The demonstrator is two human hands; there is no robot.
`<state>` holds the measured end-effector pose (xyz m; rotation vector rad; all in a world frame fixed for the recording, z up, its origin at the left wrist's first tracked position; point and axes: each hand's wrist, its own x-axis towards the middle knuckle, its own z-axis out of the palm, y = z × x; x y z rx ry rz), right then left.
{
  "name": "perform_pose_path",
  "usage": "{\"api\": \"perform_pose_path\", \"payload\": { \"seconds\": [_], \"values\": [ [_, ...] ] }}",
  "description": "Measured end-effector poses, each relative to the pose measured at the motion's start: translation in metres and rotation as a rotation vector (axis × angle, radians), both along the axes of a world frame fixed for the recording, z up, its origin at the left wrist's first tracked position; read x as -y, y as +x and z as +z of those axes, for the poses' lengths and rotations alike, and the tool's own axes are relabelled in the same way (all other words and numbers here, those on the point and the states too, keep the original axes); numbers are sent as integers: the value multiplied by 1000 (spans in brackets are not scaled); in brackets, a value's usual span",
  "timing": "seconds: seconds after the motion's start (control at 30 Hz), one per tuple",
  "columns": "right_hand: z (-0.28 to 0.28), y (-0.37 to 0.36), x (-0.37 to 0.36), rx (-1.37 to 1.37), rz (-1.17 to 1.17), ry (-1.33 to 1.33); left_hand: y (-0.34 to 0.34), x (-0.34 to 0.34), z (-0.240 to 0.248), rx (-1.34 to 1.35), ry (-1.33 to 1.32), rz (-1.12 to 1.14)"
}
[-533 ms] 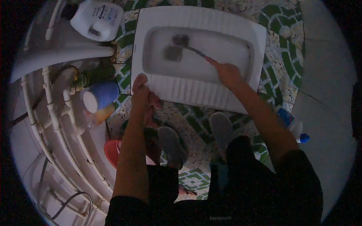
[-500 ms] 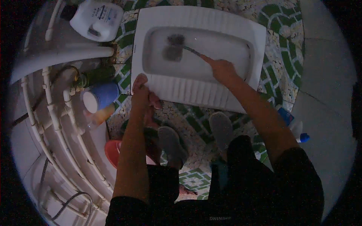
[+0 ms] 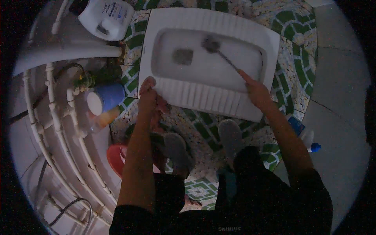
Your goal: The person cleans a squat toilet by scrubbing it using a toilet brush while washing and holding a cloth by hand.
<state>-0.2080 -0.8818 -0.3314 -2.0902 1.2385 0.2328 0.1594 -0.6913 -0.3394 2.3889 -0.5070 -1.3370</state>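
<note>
A white squat toilet (image 3: pixel 207 96) with ribbed foot rests is set in the floor in front of me. My right hand (image 3: pixel 257 92) is closed around the handle of a toilet brush (image 3: pixel 225 56). Its dark round head is inside the basin, toward the far wall and right of the square drain opening (image 3: pixel 183 56). My left hand (image 3: pixel 147 98) is closed by the toilet's near left corner, on what looks like a crumpled pink cloth (image 3: pixel 161 105). Part of this cloth pokes out above the fingers, and more hangs below, partly hidden by my forearm.
White pipes (image 3: pixel 56 113) run along the left wall. A white jug (image 3: pixel 107 19), a blue tub (image 3: pixel 107 98) and an orange-tinted bottle (image 3: pixel 105 119) stand at left. A red basin (image 3: pixel 116 158) is near my left foot. A blue-capped bottle (image 3: pixel 311 145) lies right.
My right hand has moved right and slightly nearer, drawing the brush head away from the drain opening across the basin. My left hand keeps its place by the corner.
</note>
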Motion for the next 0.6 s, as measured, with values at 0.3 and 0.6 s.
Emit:
{"api": "perform_pose_path", "payload": {
  "seconds": [0.3, 0.6],
  "values": [
    [49, 64, -19, 21, 126, 115, -3, -9, 5, -244, -131, 397],
    [24, 91, 60, -51, 119, -365, -51, 30, 34, -425, -264, 606]
  ]
}}
